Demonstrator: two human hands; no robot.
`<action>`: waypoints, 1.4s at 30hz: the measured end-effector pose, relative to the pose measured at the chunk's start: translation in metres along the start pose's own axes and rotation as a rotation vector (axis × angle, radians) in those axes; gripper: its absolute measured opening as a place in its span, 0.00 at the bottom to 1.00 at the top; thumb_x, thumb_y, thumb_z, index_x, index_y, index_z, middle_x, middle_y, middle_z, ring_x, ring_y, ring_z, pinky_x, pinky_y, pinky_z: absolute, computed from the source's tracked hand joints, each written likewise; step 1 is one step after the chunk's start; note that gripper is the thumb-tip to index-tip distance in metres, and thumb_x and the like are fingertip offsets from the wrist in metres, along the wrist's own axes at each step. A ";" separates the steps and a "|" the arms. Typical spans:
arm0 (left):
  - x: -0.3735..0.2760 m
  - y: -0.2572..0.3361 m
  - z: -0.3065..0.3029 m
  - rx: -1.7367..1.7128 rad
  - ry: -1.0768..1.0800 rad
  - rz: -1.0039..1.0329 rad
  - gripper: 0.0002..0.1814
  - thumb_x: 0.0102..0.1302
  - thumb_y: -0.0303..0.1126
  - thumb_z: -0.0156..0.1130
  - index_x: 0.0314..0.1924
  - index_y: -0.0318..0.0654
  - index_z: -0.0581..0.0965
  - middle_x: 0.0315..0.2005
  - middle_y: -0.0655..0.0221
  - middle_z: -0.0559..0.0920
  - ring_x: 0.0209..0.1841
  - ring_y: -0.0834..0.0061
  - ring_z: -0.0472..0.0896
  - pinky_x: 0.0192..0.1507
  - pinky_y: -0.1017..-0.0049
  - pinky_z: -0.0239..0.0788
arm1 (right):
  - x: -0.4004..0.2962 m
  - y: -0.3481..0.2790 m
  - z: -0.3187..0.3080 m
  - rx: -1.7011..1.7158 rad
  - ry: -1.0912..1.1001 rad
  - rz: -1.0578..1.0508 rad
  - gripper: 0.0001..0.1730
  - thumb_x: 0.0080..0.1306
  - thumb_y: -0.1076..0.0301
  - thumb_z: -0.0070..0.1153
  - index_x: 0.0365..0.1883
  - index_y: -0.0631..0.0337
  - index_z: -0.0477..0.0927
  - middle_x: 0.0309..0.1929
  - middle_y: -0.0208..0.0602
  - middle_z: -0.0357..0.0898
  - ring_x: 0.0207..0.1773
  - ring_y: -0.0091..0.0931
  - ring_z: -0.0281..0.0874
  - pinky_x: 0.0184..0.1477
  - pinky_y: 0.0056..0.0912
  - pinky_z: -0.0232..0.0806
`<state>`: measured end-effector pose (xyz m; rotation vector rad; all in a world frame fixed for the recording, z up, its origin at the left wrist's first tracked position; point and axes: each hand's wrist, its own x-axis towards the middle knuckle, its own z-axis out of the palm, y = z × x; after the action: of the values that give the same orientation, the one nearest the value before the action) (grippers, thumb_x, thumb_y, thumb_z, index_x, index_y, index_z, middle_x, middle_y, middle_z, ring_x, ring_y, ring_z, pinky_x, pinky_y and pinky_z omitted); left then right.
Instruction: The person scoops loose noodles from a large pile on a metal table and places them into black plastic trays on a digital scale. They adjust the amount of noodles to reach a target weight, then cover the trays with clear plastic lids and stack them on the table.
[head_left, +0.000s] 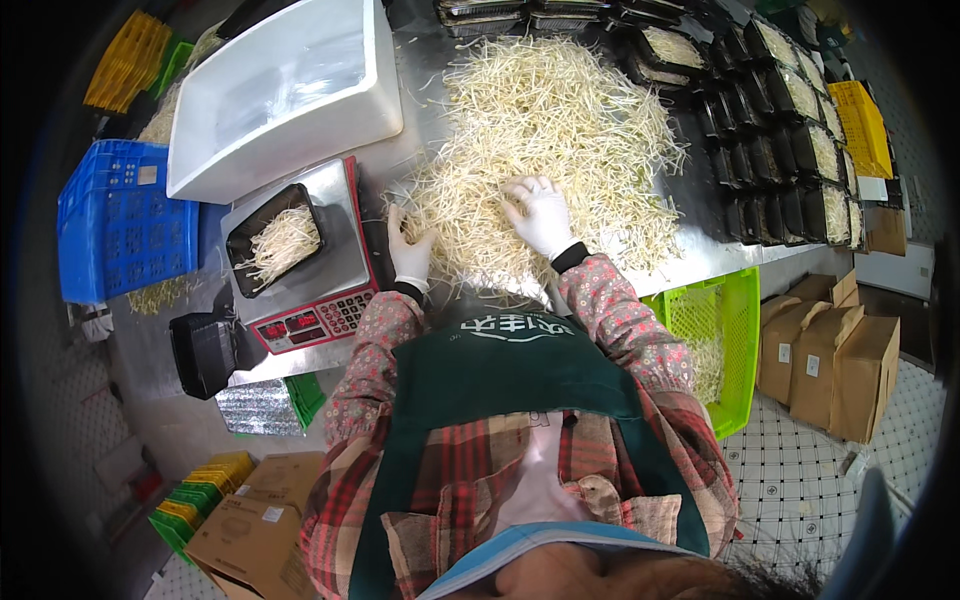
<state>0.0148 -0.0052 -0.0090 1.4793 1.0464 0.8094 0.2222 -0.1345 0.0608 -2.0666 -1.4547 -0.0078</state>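
Observation:
A large heap of bean sprouts (555, 112) lies on the metal table in front of me. My left hand (410, 244), in a white glove, touches the heap's near left edge, its thumb and fingers apart. Further right, my right hand (541, 216), gloved too, rests on top of the sprouts with its fingers curled; whether any are gripped cannot be told. Left of my left hand stands a red digital scale (315, 319) with a metal plate. On that plate sits a black plastic tray (319, 217) partly filled with sprouts (283, 244).
A white foam box (300, 124) and a blue crate (127, 225) stand at the left. Empty black trays (202, 356) are stacked by the scale. Filled black trays (795, 94) line the right side. A green crate (739, 345) stands below the table's right edge, near cardboard boxes (862, 367).

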 end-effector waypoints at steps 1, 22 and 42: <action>-0.001 0.002 0.000 -0.016 0.004 -0.018 0.48 0.50 0.22 0.70 0.69 0.30 0.55 0.63 0.52 0.67 0.63 0.64 0.66 0.66 0.70 0.56 | 0.000 -0.005 0.006 0.030 -0.037 0.007 0.12 0.57 0.61 0.61 0.41 0.49 0.82 0.42 0.30 0.79 0.50 0.32 0.73 0.55 0.40 0.62; 0.000 0.043 0.082 -0.489 -0.137 -0.161 0.43 0.54 0.11 0.56 0.71 0.33 0.53 0.63 0.58 0.67 0.58 0.70 0.72 0.55 0.77 0.67 | -0.004 0.009 0.007 0.461 -0.132 0.441 0.33 0.58 0.62 0.65 0.62 0.59 0.71 0.59 0.45 0.74 0.61 0.36 0.72 0.64 0.39 0.62; 0.010 0.022 0.030 -0.469 -0.013 -0.399 0.38 0.60 0.19 0.59 0.70 0.37 0.56 0.64 0.56 0.67 0.59 0.66 0.70 0.58 0.71 0.64 | -0.039 0.117 -0.038 0.855 0.314 0.726 0.30 0.59 0.80 0.58 0.61 0.60 0.71 0.42 0.30 0.74 0.37 0.17 0.72 0.40 0.19 0.69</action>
<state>0.0499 -0.0076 0.0075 0.8442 1.0126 0.6945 0.3192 -0.2106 0.0238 -1.6286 -0.3346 0.4708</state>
